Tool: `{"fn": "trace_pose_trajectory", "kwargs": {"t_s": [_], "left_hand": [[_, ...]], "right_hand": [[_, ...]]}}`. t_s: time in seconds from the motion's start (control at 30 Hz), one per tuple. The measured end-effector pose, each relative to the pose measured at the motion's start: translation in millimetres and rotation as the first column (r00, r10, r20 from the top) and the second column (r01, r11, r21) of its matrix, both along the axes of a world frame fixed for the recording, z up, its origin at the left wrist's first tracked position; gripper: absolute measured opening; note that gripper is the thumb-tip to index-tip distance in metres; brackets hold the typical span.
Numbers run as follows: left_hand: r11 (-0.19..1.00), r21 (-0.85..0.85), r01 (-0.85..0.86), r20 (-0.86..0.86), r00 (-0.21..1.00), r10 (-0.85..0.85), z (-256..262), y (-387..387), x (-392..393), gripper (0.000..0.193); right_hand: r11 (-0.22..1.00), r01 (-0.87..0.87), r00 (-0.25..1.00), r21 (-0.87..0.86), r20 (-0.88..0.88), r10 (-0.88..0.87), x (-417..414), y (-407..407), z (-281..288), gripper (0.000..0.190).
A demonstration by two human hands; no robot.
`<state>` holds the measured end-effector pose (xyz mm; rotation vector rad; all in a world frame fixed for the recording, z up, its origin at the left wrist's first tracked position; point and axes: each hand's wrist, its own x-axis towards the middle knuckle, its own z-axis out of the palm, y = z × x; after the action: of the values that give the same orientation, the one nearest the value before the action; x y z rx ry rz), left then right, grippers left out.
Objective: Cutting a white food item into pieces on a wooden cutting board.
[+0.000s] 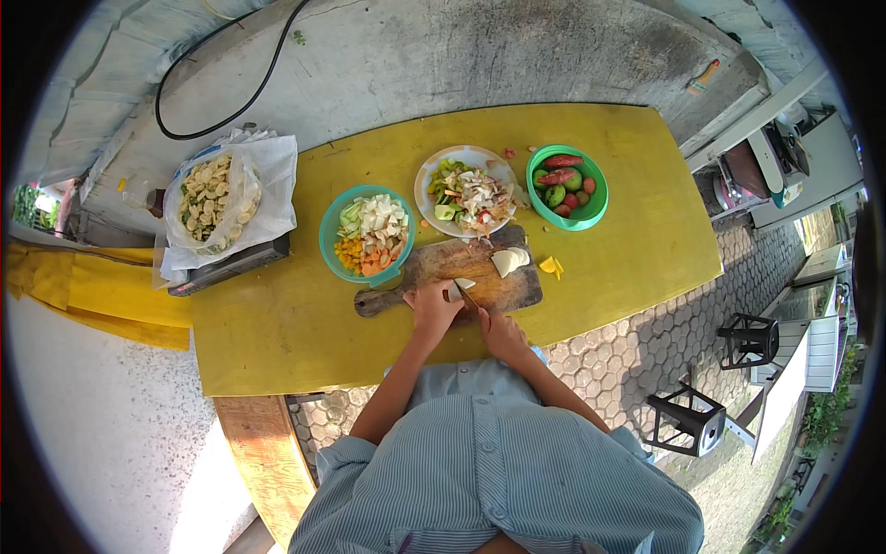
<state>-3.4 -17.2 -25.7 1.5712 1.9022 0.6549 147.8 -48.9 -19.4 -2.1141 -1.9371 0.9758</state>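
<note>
My right hand (pixel 505 336) grips a knife (pixel 468 298), its blade over the near side of a wooden cutting board (pixel 443 262). Under the fingers of my left hand (pixel 434 309) is a piece of white vegetable or fruit (pixel 454 291), beside the blade. One cut white slice (pixel 465 282) lies just beyond the knife. Further right on the board sit several larger white slices (pixel 511 261). Left of the board, a teal bowl (pixel 325 239) holds diced white, green, yellow and orange pieces in separate heaps. The knife's handle is mostly hidden in my right hand.
Behind the board stands a plate (pixel 421 170) of peelings; a green bowl (pixel 585 220) of whole produce is to its right. Yellow pieces (pixel 550 266) lie on the yellow table (pixel 637 208). At left, a plastic bag (pixel 242 187) of round slices rests on a dark box (pixel 235 266).
</note>
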Motion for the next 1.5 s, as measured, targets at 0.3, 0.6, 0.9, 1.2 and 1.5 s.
{"fn": "trace_pose_trajectory", "kwargs": {"t_s": [0.3,0.6,0.9,1.2,1.5], "left_hand": [[0.994,0.083,-0.078,-0.232,0.968,0.095,0.8,-9.4,-9.4,0.040],[0.997,0.059,-0.055,-0.095,0.994,0.061,-12.9,-9.5,-12.7,0.021],[0.995,0.084,-0.057,-0.061,0.996,0.063,-10.9,-8.6,-13.1,0.023],[0.980,0.041,0.194,-0.058,0.980,-0.192,-9.1,-4.5,-19.3,0.022],[0.980,0.111,0.163,0.250,0.950,-0.186,-10.4,13.8,-14.7,0.019]], "right_hand": [[0.998,0.058,0.997,0.027,-0.056,-0.057,9.4,-4.3,-2.4,0.053],[0.967,-0.153,0.988,0.202,0.024,0.152,-6.5,-6.0,7.8,0.049],[0.961,-0.219,0.972,0.168,0.125,0.200,-2.7,-0.2,-10.6,0.048],[0.784,0.003,0.638,-0.621,-0.603,-0.480,27.5,6.3,6.1,0.055],[0.867,0.113,0.718,-0.485,-0.564,-0.409,28.8,5.9,5.4,0.051]]}}
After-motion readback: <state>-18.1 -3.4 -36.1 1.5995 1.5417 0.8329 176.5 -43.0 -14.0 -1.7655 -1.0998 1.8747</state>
